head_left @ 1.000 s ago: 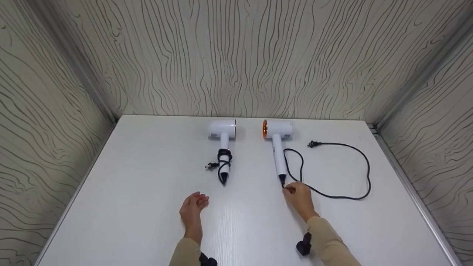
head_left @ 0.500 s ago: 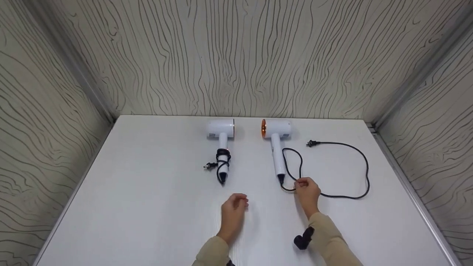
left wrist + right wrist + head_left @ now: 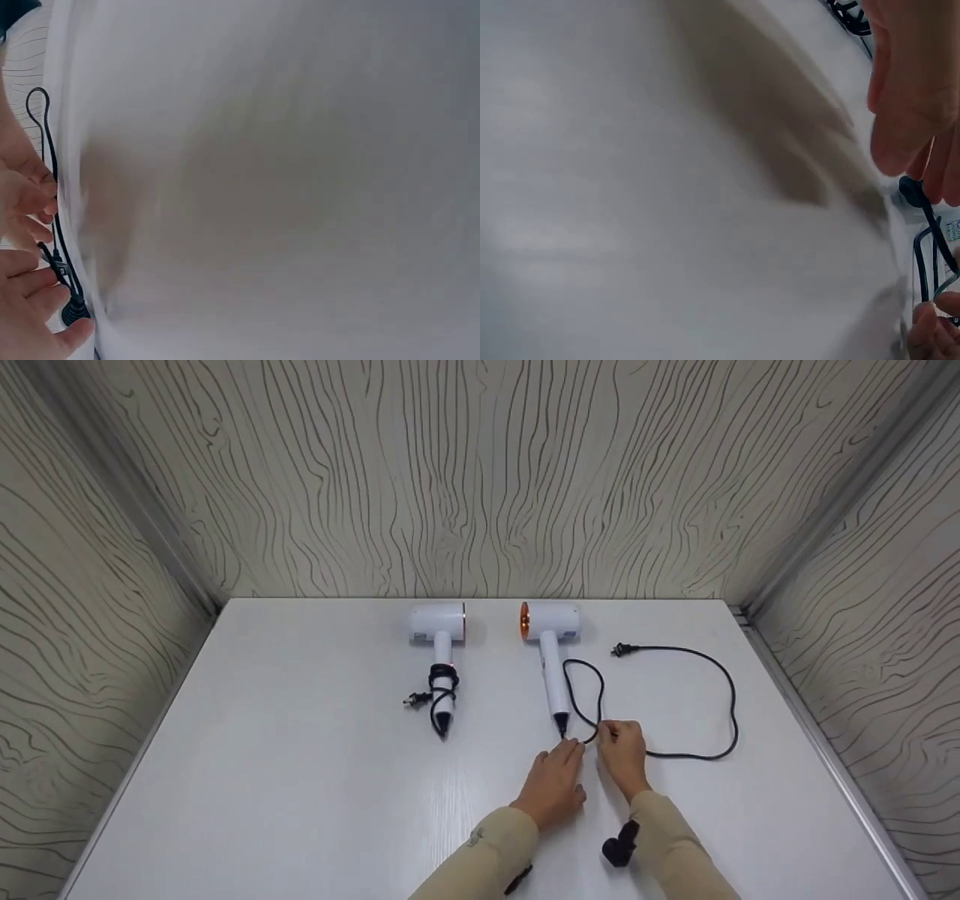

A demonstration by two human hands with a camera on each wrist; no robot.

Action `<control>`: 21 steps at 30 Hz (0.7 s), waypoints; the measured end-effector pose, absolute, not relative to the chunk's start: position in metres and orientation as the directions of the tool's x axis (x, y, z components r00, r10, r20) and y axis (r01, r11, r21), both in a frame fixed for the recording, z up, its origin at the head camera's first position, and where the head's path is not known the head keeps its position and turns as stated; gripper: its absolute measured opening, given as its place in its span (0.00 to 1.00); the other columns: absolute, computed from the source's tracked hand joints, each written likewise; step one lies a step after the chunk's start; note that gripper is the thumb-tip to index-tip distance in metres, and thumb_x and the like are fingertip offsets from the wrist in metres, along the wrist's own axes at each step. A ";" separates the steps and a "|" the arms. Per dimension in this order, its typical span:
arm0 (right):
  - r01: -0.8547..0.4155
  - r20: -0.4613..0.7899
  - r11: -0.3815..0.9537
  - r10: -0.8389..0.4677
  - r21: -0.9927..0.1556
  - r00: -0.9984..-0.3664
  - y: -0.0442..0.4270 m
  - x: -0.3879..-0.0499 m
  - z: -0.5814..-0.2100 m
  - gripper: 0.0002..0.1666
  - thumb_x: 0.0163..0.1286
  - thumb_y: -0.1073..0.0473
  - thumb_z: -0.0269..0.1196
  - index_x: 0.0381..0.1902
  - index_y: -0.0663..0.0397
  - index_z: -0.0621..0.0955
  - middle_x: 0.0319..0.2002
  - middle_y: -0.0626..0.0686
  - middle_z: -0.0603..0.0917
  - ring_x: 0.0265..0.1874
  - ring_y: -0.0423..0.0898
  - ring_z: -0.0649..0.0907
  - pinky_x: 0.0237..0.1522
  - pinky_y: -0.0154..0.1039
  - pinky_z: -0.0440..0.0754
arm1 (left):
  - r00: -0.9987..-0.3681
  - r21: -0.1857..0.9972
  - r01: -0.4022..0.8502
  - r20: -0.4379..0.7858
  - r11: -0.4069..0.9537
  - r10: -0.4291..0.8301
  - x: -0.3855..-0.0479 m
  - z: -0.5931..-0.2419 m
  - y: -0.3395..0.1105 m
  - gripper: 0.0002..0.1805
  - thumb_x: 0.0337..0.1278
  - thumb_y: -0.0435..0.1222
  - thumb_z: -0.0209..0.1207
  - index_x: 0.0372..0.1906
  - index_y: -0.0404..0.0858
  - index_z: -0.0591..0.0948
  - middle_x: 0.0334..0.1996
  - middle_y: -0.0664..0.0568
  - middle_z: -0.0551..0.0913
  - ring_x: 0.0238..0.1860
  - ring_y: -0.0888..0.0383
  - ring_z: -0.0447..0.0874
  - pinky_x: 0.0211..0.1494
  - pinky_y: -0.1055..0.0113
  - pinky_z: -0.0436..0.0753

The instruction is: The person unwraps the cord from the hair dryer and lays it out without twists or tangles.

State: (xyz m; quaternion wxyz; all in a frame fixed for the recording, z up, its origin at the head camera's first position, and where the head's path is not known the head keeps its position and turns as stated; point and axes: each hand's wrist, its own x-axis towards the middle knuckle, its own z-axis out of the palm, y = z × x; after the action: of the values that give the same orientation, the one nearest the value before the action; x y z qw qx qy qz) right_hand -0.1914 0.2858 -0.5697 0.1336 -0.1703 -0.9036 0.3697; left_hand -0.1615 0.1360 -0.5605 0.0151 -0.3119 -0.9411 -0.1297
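Near the back of the table lies a white hair dryer with an orange-rimmed mouth (image 3: 553, 675). Its black cord (image 3: 733, 709) runs loose to the right, ending in a plug (image 3: 623, 649). My right hand (image 3: 622, 754) pinches the cord where it crosses itself, to the right of the handle's end. Just below that end, my left hand (image 3: 553, 784) reaches in with extended fingers, its fingertips at the start of the cord. The left wrist view shows these fingers spread beside the cord. Whether they touch it is hard to tell.
To the left lies a second white hair dryer (image 3: 442, 660), its black cord wound round the handle and its plug (image 3: 417, 700) sticking out left. The white table (image 3: 285, 780) is bounded by wood-patterned panels (image 3: 480, 480) at the back and both sides.
My left hand has moved right, from below the wrapped hair dryer to the other dryer's cord end. My right hand has slid right along the cord, away from the handle's tip.
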 end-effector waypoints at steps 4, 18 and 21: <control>0.166 0.137 0.796 0.296 -0.582 -0.945 0.292 -0.190 -0.569 0.13 0.68 0.67 0.56 0.43 0.73 0.82 0.41 0.68 0.79 0.43 0.61 0.81 0.49 0.55 0.80 | -0.811 0.192 0.584 0.111 0.788 0.574 -0.165 -0.563 0.140 0.32 0.57 0.44 0.60 0.67 0.41 0.68 0.64 0.54 0.73 0.67 0.60 0.71 0.66 0.61 0.76; 0.180 0.214 0.876 0.300 -0.447 -0.929 0.318 -0.201 -0.555 0.07 0.60 0.67 0.62 0.26 0.68 0.81 0.29 0.61 0.77 0.28 0.56 0.80 0.30 0.50 0.77 | -0.822 0.198 0.562 0.029 0.803 0.568 -0.164 -0.560 0.141 0.30 0.59 0.43 0.58 0.66 0.40 0.69 0.65 0.54 0.72 0.67 0.61 0.69 0.67 0.62 0.75; 0.204 0.209 0.880 0.317 -0.430 -0.925 0.324 -0.203 -0.550 0.06 0.61 0.68 0.61 0.26 0.69 0.80 0.29 0.62 0.77 0.28 0.58 0.81 0.29 0.51 0.77 | -0.826 0.238 0.549 0.010 0.801 0.564 -0.164 -0.560 0.140 0.30 0.59 0.42 0.58 0.66 0.39 0.68 0.65 0.53 0.71 0.68 0.60 0.69 0.68 0.62 0.74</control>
State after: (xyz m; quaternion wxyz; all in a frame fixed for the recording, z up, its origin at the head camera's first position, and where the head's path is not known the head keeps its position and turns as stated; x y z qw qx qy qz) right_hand -0.2033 0.3238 -0.5497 0.1377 -0.1356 -0.9596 0.2045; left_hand -0.1636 0.1403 -0.5601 -0.0309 -0.2933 -0.9484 -0.1161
